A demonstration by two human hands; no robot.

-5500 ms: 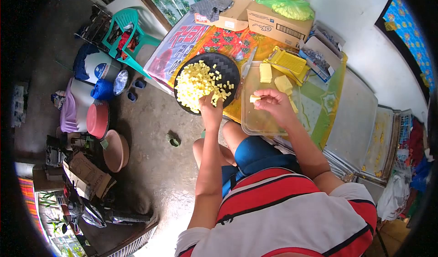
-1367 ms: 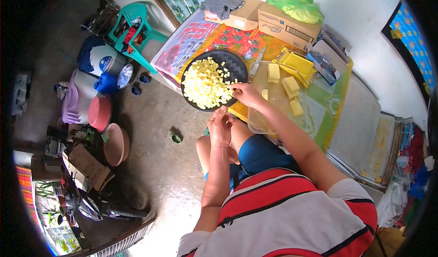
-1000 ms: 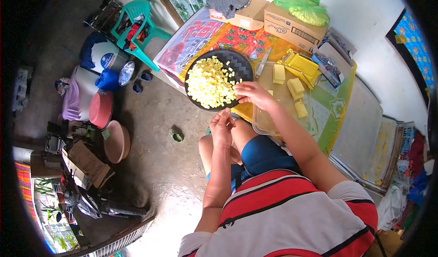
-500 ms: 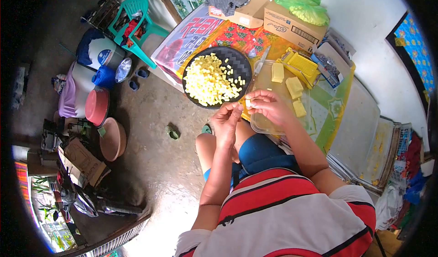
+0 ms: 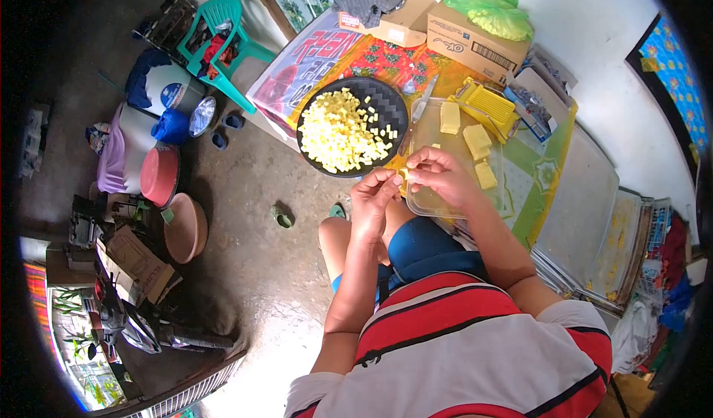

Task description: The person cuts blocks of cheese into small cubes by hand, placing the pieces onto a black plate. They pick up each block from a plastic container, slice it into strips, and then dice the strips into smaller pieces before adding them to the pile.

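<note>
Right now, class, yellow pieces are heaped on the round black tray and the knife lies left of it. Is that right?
No: the head view shows the knife right of the round black tray. The yellow pieces are indeed heaped on it.

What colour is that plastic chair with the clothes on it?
The chair is teal green, showing best in the head view.

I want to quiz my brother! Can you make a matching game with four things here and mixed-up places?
Things
1. Knife
2. Bright green plastic bag
3. Round black tray
4. Red cloth

Places
A. On the green chair
B. Under the heap of small yellow pieces
C. Beside the tray
D. On top of a cardboard box

Right pairs: 1-C, 2-D, 3-B, 4-A
</note>
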